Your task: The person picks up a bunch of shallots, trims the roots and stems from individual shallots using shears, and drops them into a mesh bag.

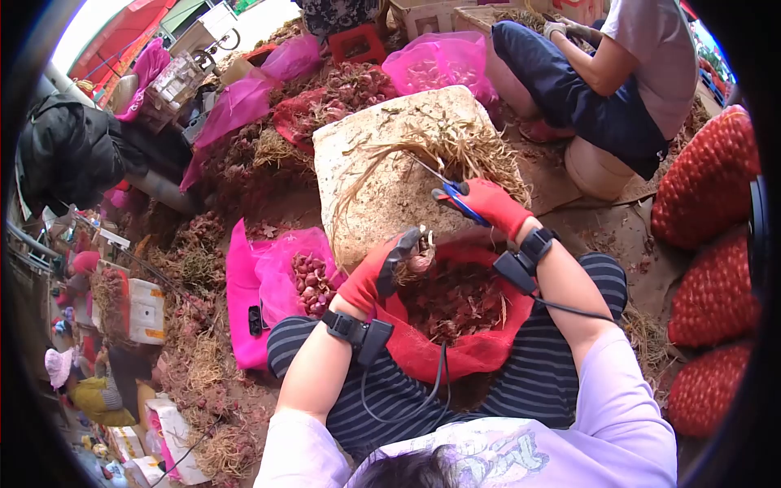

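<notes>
- Littered ground (590,224) spreads around both grips; just beyond them stands a pale, crumb-strewn block (366,179), with dry stalks (468,150) heaped ahead of the right one.
- Left hand (382,268), gloved: fingers clamped on a pale pinkish bulb (420,262), held at the block's near edge. Whether it is single or several joined is hard to tell.
- Right hand (488,203), gloved: closed round blue-handled scissors (466,209), tips pointing away over the block; whether the blades are parted cannot be told.
- Below and between the grips, a red mesh bag (455,360) holds dark leafy scraps (455,305); left of the left grip lies a pink mesh bag (277,272) with small reddish bulbs (311,283).
- Handling, as a judgement: the bulb should be light and firm, its papery skin apt to slip or flake; best pinched round its fat middle. The scissors look stiff, best held by the handles.
- No brand is readable; the shirt print (504,457) cannot be made out.
</notes>
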### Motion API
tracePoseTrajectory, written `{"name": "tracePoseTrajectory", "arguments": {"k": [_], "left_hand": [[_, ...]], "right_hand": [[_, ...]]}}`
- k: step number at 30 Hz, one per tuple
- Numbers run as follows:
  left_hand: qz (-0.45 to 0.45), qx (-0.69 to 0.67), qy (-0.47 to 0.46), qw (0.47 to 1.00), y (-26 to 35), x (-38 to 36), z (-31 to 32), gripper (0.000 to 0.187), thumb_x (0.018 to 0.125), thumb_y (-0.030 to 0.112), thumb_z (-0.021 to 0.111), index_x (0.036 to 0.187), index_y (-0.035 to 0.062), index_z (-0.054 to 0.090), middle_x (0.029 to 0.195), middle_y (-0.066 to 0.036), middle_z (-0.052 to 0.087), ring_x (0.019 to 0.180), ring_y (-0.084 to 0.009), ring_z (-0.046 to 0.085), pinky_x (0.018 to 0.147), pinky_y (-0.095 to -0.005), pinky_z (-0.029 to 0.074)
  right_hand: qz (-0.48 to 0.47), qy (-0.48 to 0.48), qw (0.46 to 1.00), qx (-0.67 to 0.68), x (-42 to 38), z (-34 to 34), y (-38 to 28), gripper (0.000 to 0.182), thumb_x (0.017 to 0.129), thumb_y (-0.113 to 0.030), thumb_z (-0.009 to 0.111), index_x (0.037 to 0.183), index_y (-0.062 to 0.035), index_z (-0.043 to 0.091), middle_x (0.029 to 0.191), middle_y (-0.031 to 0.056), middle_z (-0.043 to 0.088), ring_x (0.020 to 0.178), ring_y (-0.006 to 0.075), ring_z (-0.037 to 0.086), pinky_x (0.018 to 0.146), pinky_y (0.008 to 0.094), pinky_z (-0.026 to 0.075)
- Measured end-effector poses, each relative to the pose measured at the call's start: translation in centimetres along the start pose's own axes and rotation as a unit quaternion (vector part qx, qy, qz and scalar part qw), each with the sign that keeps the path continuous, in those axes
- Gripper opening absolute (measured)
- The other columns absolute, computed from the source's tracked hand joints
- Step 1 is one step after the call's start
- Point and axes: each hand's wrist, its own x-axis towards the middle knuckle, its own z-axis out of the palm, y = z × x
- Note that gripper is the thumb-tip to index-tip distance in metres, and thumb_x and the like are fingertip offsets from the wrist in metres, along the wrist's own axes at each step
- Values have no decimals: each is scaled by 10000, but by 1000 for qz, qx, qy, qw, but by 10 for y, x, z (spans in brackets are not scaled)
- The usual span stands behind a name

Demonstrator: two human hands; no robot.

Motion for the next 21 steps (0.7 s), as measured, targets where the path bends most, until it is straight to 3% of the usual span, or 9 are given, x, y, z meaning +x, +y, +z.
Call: {"name": "tracePoseTrajectory", "arguments": {"k": [1,3,4,6,8,9,12,15,21], "left_hand": [[-62,-180,21,981,-19,3,0,224,923,247,550,963,28,529,788,-15,540,733,-142,528,679,-254,456],[-8,-268,34,963,-27,7,5,245,925,258,532,961,16,520,779,-15,534,724,-142,517,691,-249,450],[32,-359,-90,928,-23,8,3,241,912,200,540,1031,-11,536,830,-28,567,766,-131,555,724,-239,450],[-2,-310,29,950,2,-3,17,240,905,153,551,1076,-15,552,895,-41,598,818,-123,578,745,-240,457],[-64,-317,145,935,9,-3,43,326,885,61,581,1199,-14,537,1019,-47,635,922,-112,597,791,-242,469],[-37,-319,118,940,5,1,51,342,883,53,586,1214,-10,526,1039,-43,632,920,-109,596,795,-243,470],[19,-331,68,941,-13,10,67,428,895,51,587,1303,4,462,1119,-32,605,925,-103,590,803,-246,474],[39,-370,85,924,7,2,80,429,920,67,557,1326,-3,436,1178,-43,572,991,-106,571,851,-242,457],[64,-281,119,950,-13,13,84,411,939,225,564,1287,38,453,1088,-12,560,966,-98,536,862,-226,441]], "right_hand": [[51,-71,990,107,-9,-10,-3,597,779,-596,644,785,1,664,644,74,616,562,155,591,524,343,433],[102,-144,925,337,-38,-19,-7,375,816,-399,704,845,-27,672,678,1,614,528,51,524,465,254,405],[104,-156,892,411,-48,-9,0,286,823,-304,706,909,-35,667,718,-5,624,545,48,527,479,236,416],[88,-118,859,490,-80,-6,-16,259,815,-102,703,1054,-31,632,822,-3,639,619,47,540,546,210,462],[-28,-10,888,459,-94,14,-13,278,770,-99,742,1015,-27,632,856,12,654,713,67,563,645,247,491],[-74,50,892,443,-98,23,-11,300,740,-105,771,994,-27,631,853,14,661,725,77,559,671,268,497],[-9,55,897,439,-107,31,-4,302,741,-93,757,1007,-21,633,888,22,669,773,95,582,728,275,498],[46,39,833,550,-112,32,3,274,747,-78,739,993,-17,635,897,26,669,796,97,593,747,264,497],[-1,136,849,511,-114,33,2,235,768,-51,703,991,-22,634,879,19,657,789,93,591,726,253,488]]}}
